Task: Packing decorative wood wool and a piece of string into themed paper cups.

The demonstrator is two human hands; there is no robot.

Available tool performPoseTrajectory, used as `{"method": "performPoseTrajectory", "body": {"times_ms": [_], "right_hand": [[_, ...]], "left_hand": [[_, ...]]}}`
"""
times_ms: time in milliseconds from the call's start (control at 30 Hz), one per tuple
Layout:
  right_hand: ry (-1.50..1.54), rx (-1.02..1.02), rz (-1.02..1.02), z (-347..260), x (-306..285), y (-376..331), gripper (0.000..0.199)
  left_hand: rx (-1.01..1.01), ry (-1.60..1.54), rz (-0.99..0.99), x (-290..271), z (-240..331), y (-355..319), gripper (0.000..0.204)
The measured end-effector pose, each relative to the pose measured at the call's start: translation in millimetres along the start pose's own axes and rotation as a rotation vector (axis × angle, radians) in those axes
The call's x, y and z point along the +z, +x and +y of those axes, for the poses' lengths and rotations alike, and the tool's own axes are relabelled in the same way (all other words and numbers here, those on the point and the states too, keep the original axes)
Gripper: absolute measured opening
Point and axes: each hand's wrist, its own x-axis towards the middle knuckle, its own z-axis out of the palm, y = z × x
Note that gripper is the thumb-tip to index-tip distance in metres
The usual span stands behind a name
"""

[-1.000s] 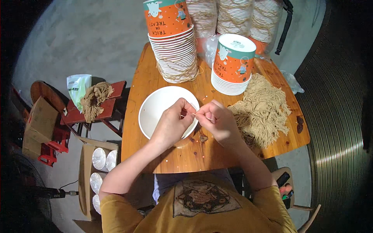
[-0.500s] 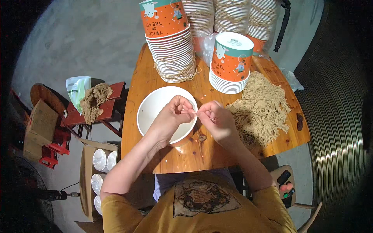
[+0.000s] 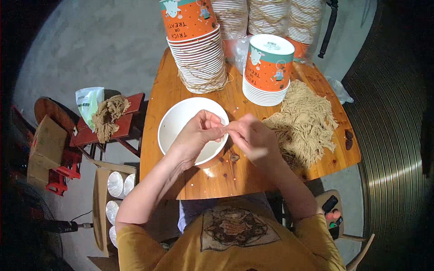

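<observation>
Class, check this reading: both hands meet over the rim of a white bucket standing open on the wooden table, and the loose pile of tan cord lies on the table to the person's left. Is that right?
Not quite. The head view shows the pile of tan cord on the person's right, beside the right hand. The rest stands: the left hand meets it over the rim of the white bucket on the wooden table.
</observation>
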Motion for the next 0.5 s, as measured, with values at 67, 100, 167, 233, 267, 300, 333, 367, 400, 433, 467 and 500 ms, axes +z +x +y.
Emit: {"method": "performPoseTrajectory", "body": {"times_ms": [67, 100, 167, 233, 267, 300, 333, 367, 400, 433, 467, 500], "right_hand": [[-0.036, -0.009, -0.011, -1, 0, 0, 0.018], [-0.022, 0.017, -0.016, -2, 1, 0, 0.018], [-0.010, 0.040, -0.020, -2, 2, 0, 0.018], [0.008, 0.136, -0.021, 1, 6, -3, 0.017], [0.009, 0.134, -0.022, 1, 6, -3, 0.017], [0.074, 0.164, -0.010, 1, 7, -3, 0.016], [0.140, 0.194, 0.002, 1, 7, -4, 0.015], [0.140, 0.193, 0.002, 1, 8, -4, 0.015], [0.188, 0.246, -0.019, 2, 9, -5, 0.015], [0.232, 0.300, -0.039, 3, 9, -6, 0.014], [0.230, 0.301, -0.037, 6, 10, -8, 0.014], [0.279, 0.327, -0.031, 10, 13, -11, 0.014]], "left_hand": [[0.007, 0.027, 0.000, 2, 0, -1, 0.023], [0.036, 0.083, 0.010, 5, 0, -4, 0.023], [0.069, 0.141, 0.019, 8, -1, -5, 0.024], [0.175, 0.341, -0.003, 6, -6, -2, 0.023], [0.175, 0.341, -0.002, 6, -6, -2, 0.023], [0.162, 0.389, 0.008, 5, -6, -1, 0.022], [0.149, 0.438, 0.018, 5, -6, -1, 0.021], [0.149, 0.438, 0.019, 5, -6, -1, 0.021], [0.159, 0.469, 0.019, 4, -8, -2, 0.018], [0.170, 0.500, 0.014, 5, -9, -2, 0.016], [0.171, 0.500, 0.011, 5, -9, -2, 0.016], [0.233, 0.606, 0.011, 5, -10, -2, 0.014]]}}
